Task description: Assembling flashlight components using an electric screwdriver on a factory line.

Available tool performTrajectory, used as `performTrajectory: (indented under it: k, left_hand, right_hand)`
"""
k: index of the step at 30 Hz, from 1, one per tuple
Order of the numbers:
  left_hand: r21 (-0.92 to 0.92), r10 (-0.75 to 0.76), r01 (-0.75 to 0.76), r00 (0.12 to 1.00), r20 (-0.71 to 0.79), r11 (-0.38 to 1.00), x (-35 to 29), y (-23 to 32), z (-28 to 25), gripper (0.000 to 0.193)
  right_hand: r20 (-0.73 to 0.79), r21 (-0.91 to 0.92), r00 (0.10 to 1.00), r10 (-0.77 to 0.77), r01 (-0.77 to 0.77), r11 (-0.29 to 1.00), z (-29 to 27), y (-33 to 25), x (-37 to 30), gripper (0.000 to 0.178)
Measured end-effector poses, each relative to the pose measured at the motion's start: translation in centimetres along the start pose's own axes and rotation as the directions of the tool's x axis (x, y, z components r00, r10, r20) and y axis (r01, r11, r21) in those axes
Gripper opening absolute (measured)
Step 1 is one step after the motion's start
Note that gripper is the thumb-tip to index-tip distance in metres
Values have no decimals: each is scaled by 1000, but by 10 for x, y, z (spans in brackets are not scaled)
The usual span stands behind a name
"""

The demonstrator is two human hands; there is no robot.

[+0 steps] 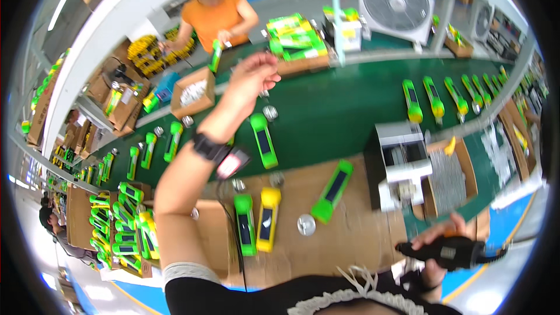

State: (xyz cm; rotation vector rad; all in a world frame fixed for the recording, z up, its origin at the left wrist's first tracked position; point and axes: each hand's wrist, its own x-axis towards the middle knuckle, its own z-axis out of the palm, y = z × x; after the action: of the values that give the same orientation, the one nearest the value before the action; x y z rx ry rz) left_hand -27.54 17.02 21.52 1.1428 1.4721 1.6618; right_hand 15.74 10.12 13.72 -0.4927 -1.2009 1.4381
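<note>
My left hand (pixel 252 79) reaches far over the green belt, fingers curled and somewhat blurred. A small shiny piece shows just under it; whether the fingers grip anything is unclear. Below it on the belt lies a green flashlight (pixel 264 141) with a dark panel, a clear round lens (pixel 269 112) by its head. My right hand (pixel 434 248), low at the right, is closed around a black electric screwdriver (pixel 449 252). On the cardboard before me are a yellow flashlight (pixel 268 220), a green flashlight (pixel 245 224), another tilted green flashlight (pixel 333 191) and a loose clear lens (pixel 306 224).
A grey-black machine (pixel 399 166) stands right of the cardboard, beside a carton (pixel 469 169). At left, a carton (pixel 80 216) holds many flashlights. More flashlights line the belt (pixel 344 99) on both sides. Across it, a person in orange (pixel 213 17) handles a green flashlight.
</note>
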Motion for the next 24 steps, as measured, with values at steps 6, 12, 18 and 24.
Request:
performTrajectory:
  k: [6,12,18,24]
  left_hand:
    - [-153,390,-434,535,750,888,-222,79,72,28]
    - [-569,319,171,684,656,804,-368,33,84,41]
    - [-595,743,-512,628,233,620,-368,27,131,20]
    - [-681,735,-451,650,192,577,-353,28,149,34]
  right_hand:
    - [89,-74,996,-12,18,997,5,-5,-11,76]
    - [80,-98,995,-62,70,993,0,23,-9,76]
    - [38,-127,970,-238,241,962,-11,54,0,62]
    - [-37,-81,918,-395,391,917,-28,47,17,64]
